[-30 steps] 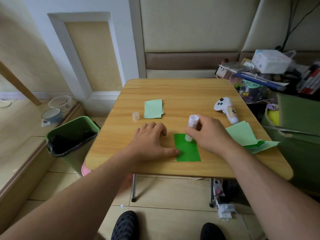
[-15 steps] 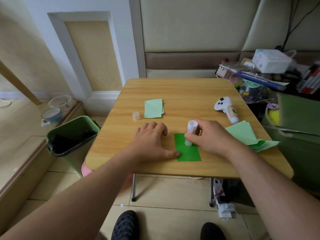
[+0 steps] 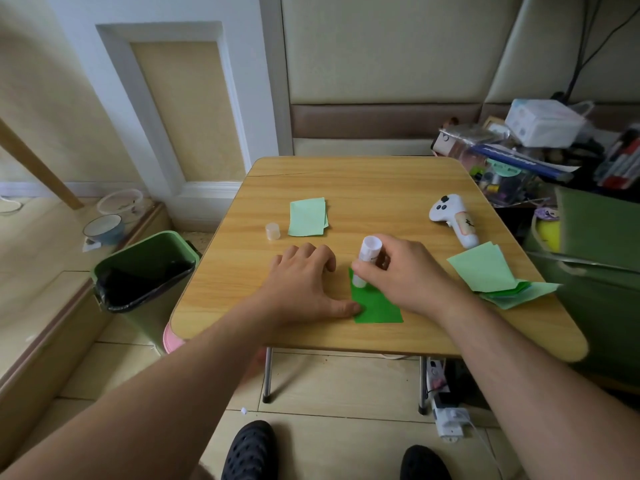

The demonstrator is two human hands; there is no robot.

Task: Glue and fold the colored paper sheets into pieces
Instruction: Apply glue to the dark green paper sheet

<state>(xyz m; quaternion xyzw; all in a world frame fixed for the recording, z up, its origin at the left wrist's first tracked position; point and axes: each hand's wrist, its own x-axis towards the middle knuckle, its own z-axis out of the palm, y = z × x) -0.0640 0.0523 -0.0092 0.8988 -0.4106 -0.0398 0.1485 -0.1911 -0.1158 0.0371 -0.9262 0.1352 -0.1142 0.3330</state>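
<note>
From the head view, a dark green rectangular paper sheet (image 3: 377,304) lies flat near the front edge of the light wooden surface (image 3: 381,181), about midway along it. The left hand (image 3: 304,285) rests palm down just left of the sheet, its fingers loosely spread and relaxed on the wood, the thumb tip pressing the sheet's left edge. The right hand (image 3: 405,271) has its fingers curled round a white cylindrical glue stick (image 3: 366,259), which stands tilted with its lower end touching the far left corner of the dark green sheet.

A small translucent plastic cap (image 3: 272,231) stands alone on the surface toward the left edge, just beside a small stack of pale green rectangular paper pieces (image 3: 308,217) lying behind the left hand. At the right edge a loose pile of pale green and darker green paper sheets (image 3: 485,268) overhangs the surface's rim. A white handheld controller with black buttons (image 3: 453,220) lies behind that pile, near the far right corner.

On the floor to the left of the surface stands a green waste bin with a black liner (image 3: 145,271). Two black perforated shoes (image 3: 251,452) show below the front edge.
</note>
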